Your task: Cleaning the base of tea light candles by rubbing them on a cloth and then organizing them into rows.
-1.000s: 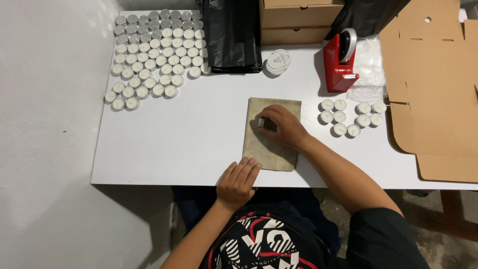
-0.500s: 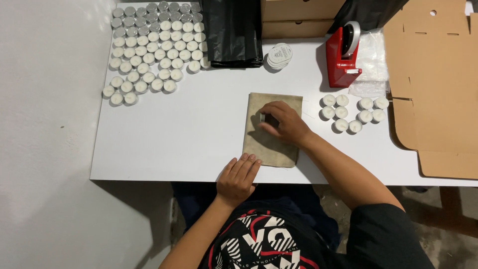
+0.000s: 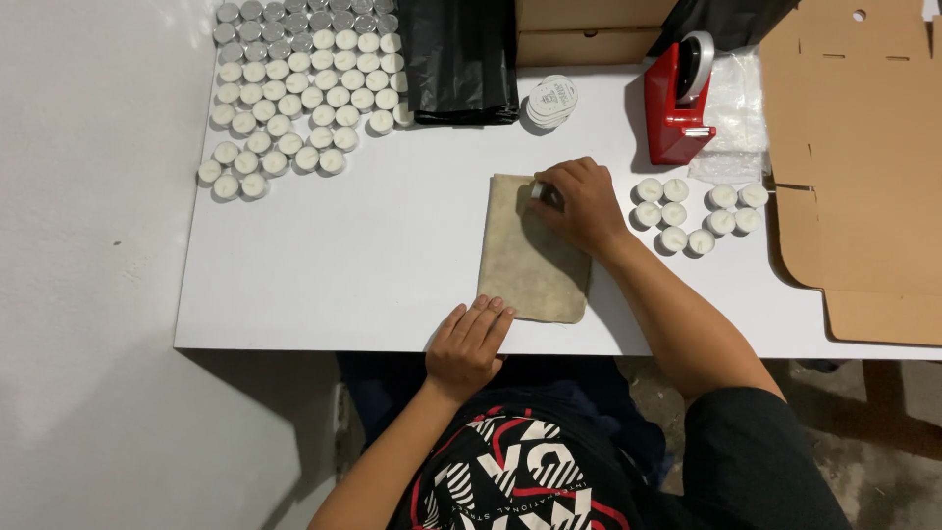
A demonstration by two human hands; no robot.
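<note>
At the far left of the white table (image 3: 324,255) lies a large cluster of tealights (image 3: 294,93). The left hand (image 3: 469,342) rests flat and open, fingers extended, at the table's near edge, fingertips touching the bottom left corner of the beige cloth (image 3: 530,260). The cloth lies flat, its long axis running away from the person. The right hand (image 3: 579,201) is curled around a small tealight (image 3: 538,190), pressed on the cloth's far end. Further right sit loose tealights (image 3: 692,211), a red tape dispenser (image 3: 677,108) and flat cardboard (image 3: 859,157).

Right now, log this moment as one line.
right hand: pressing small item on pouch | left hand: flat at pouch's near edge | tealights: right of pouch
</note>
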